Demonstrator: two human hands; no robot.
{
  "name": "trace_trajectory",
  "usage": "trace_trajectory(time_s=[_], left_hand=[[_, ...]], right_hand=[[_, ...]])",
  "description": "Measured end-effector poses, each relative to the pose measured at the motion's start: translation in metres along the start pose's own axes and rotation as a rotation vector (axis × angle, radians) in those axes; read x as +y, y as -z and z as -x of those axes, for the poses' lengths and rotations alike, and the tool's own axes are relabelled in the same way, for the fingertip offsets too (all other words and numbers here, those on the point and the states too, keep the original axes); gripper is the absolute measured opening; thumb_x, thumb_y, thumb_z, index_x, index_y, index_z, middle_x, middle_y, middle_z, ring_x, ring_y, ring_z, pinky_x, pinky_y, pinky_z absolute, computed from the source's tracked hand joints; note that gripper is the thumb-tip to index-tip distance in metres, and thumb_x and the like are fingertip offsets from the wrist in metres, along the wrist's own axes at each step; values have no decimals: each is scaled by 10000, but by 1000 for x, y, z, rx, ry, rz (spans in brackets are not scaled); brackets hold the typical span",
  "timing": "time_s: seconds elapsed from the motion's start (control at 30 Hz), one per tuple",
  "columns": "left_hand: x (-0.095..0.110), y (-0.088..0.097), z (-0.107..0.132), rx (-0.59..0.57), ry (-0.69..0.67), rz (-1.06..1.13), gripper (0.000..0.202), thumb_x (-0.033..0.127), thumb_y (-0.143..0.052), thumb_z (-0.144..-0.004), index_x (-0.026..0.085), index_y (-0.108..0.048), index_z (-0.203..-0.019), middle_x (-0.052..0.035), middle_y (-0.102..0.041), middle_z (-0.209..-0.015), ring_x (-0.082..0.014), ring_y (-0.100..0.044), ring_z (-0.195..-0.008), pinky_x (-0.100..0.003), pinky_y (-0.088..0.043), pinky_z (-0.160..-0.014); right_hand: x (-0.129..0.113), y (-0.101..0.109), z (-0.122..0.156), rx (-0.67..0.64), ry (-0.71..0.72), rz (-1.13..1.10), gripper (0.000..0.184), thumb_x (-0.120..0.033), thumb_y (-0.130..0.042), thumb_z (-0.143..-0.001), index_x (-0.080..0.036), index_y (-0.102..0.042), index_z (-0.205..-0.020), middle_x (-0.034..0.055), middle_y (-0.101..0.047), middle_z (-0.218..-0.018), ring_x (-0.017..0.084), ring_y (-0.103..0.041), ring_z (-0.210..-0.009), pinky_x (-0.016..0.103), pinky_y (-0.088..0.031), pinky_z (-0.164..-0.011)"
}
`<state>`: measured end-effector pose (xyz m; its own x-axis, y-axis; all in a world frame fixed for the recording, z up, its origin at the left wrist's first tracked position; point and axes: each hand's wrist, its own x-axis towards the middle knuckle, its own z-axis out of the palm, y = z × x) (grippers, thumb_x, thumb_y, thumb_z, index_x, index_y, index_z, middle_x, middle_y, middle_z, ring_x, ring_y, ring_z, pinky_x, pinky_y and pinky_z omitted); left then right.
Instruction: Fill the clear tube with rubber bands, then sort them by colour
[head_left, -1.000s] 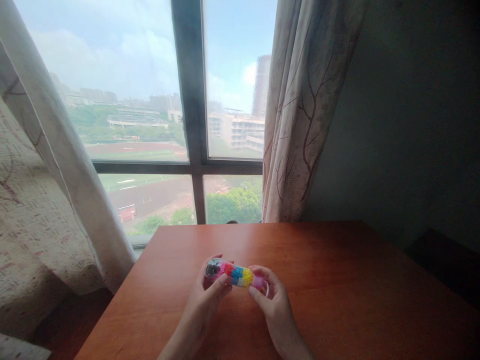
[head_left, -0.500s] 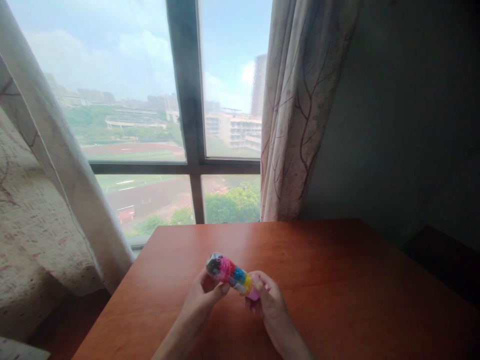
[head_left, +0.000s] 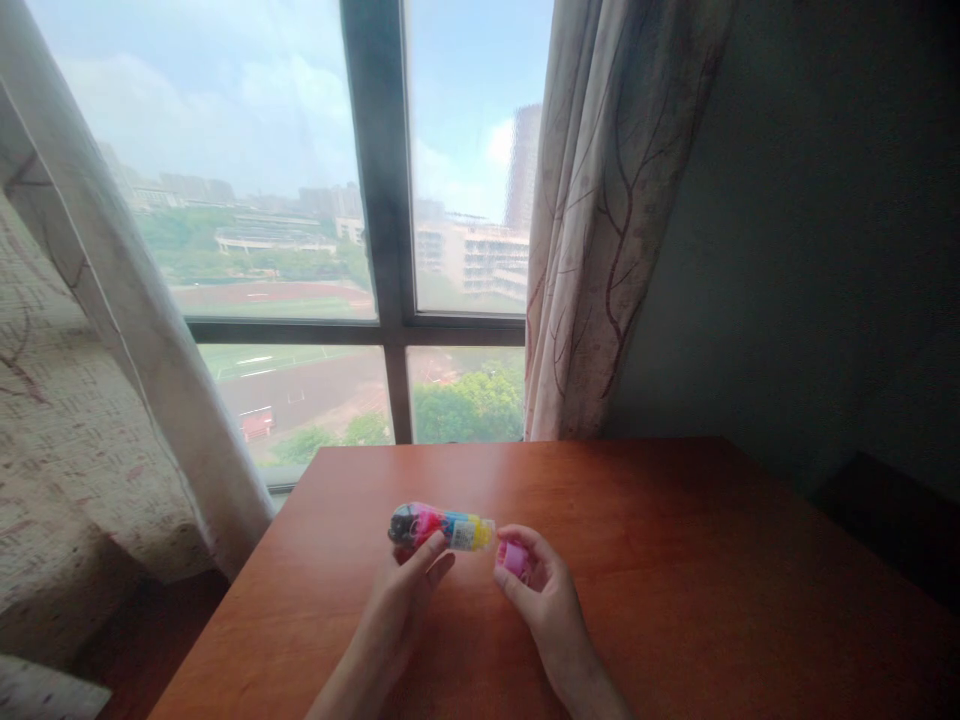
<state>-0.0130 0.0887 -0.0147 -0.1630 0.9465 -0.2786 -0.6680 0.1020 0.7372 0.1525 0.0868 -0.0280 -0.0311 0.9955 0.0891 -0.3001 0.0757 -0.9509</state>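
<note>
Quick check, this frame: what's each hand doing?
Left hand: closed on the bottle.
Right hand: closed on the pink cap.

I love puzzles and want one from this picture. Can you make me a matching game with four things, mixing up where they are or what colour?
Things:
1. clear bottle
2. pink cap
3. table
4. window

Clues:
A. reddish-brown
B. in the right hand
C. beyond the table
D. in the left hand

Pairs: 1-D, 2-B, 3-A, 4-C
</note>
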Motion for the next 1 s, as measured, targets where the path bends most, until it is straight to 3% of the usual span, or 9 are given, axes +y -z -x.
trace_trajectory(time_s=[0.07,0.23,0.47,0.57,0.63,0.7,0.77,0.83,1.0], left_hand=[[3,3,-4,46,-18,1,421,296,-900,-571,180,-660,-896,-5,-711,-867,-144,-686,-786,-213,-535,-670],[14,3,-7,87,-68,60,393,245,-888,-582,174,-618,-859,2,-706,-768,-155,-692,-674,-234,-563,-608],[32,15,-10,137,-119,29,255,188,-804,-698,175,-614,-866,-1,-713,-782,-129,-681,-629,-211,-577,-564],[47,30,-18,187,-174,-8,255,201,-801,-701,176,-627,-885,9,-708,-787,-107,-663,-605,-187,-561,-546],[59,42,-25,226,-215,-28,270,219,-808,-691,180,-632,-892,23,-699,-776,-93,-646,-582,-172,-543,-531],[70,54,-32,266,-262,-57,285,239,-818,-673,175,-630,-878,28,-688,-764,-91,-635,-569,-171,-529,-521],[80,66,-38,296,-313,-93,317,252,-831,-645,166,-629,-873,21,-686,-777,-97,-637,-582,-170,-516,-517],[86,77,-42,321,-358,-125,364,272,-846,-613,158,-630,-883,15,-681,-791,-103,-637,-603,-168,-506,-517],[91,93,-48,391,-432,-197,447,347,-859,-582,155,-645,-923,8,-673,-848,-108,-638,-659,-167,-495,-523]], right_hand=[[4,1,0,25,-24,9,396,-356,-825,-677,-201,-680,-1011,54,-701,-975,194,-640,-860,255,-506,-705],[15,2,-2,33,-139,-51,475,-547,-736,-757,-178,-623,-1035,78,-712,-892,129,-585,-609,206,-400,-485],[27,-10,-10,-13,-242,-263,453,-547,-771,-718,-175,-628,-934,49,-692,-837,115,-596,-655,205,-454,-588],[33,-26,-25,-60,-179,-25,435,-566,-676,-787,-175,-654,-977,46,-680,-863,142,-615,-721,238,-490,-647],[36,-41,-41,-196,-46,299,422,-536,-517,-892,-169,-662,-1040,45,-673,-840,159,-624,-741,263,-499,-667],[36,-59,-58,-273,0,399,336,-451,-539,-883,-174,-689,-1001,24,-657,-750,163,-608,-690,273,-486,-650],[34,-77,-74,-344,48,482,229,-341,-625,-821,-197,-703,-981,16,-669,-781,164,-605,-717,278,-475,-677],[32,-93,-87,-397,89,562,240,-263,-675,-764,-206,-696,-996,12,-674,-808,168,-604,-733,289,-470,-703],[29,-121,-106,-517,191,695,210,-223,-680,-763,-195,-686,-971,30,-679,-848,185,-607,-769,314,-470,-740]])
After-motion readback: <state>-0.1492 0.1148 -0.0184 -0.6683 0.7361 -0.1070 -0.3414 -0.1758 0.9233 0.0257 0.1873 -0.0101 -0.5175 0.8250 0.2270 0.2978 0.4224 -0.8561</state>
